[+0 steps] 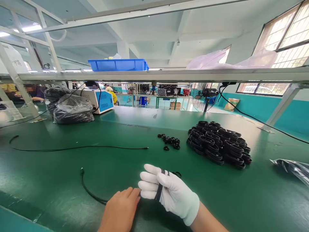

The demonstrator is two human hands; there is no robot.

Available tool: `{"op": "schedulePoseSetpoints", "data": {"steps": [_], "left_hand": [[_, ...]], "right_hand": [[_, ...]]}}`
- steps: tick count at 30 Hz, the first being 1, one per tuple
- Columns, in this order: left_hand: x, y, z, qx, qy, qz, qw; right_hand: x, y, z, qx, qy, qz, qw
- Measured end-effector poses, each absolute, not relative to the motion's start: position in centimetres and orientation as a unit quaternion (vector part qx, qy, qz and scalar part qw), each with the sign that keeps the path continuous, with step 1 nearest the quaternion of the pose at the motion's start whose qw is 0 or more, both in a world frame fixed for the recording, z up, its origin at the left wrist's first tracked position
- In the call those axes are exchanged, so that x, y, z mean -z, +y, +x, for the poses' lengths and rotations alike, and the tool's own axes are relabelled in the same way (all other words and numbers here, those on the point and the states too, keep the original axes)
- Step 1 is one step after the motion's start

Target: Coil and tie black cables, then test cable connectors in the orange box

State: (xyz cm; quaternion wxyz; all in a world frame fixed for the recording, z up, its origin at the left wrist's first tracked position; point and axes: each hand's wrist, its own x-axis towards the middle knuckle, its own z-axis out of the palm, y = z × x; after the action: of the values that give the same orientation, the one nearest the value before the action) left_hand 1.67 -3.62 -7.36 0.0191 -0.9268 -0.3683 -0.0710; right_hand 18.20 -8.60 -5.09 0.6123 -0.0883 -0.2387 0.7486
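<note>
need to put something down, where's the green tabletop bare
The tabletop is bare between the blue-white machine and long cable, and right of the gloved right hand, in front of the black coils. It's crowded around those coils and the small rings, and where another cable meets the left hand.

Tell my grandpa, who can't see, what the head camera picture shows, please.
A person's white-gloved right grip holds bundled black cable over a green table, with the bare left grip beside it. Beyond lie small black rings and, to their right, a big pile of black coils.
</note>
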Motion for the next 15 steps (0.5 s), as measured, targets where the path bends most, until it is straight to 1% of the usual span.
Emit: {"op": "schedulePoseSetpoints", "data": {"steps": [2, 5, 7, 9, 11, 13, 15], "left_hand": [[7.9, -4.8, 2.1, 0.076, -0.343, -0.934, 0.062], [8.1, -6.0, 2.9, 0.124, -0.300, -0.942, 0.081], [7.3, -6.1, 3.2, 0.148, -0.276, -0.947, 0.076], [5.5, -5.6, 3.0, 0.139, -0.253, -0.956, 0.060], [3.2, -4.6, 2.7, 0.109, -0.230, -0.967, 0.002], [1.4, -3.3, 2.3, 0.097, -0.218, -0.963, -0.126], [0.8, -2.1, 2.1, 0.094, -0.215, -0.938, -0.255]], "right_hand": [[5.4, -8.5, 18.4, -0.733, -0.236, -0.118, 0.627], [6.0, -8.5, 18.4, -0.704, -0.229, -0.201, 0.642], [6.2, -8.7, 18.2, -0.690, -0.235, -0.266, 0.631], [6.3, -9.0, 18.0, -0.698, -0.265, -0.306, 0.590], [6.5, -9.4, 17.9, -0.734, -0.314, -0.294, 0.526], [6.9, -9.7, 17.7, -0.786, -0.342, -0.242, 0.455], [7.7, -10.0, 17.5, -0.828, -0.334, -0.209, 0.400]]}}
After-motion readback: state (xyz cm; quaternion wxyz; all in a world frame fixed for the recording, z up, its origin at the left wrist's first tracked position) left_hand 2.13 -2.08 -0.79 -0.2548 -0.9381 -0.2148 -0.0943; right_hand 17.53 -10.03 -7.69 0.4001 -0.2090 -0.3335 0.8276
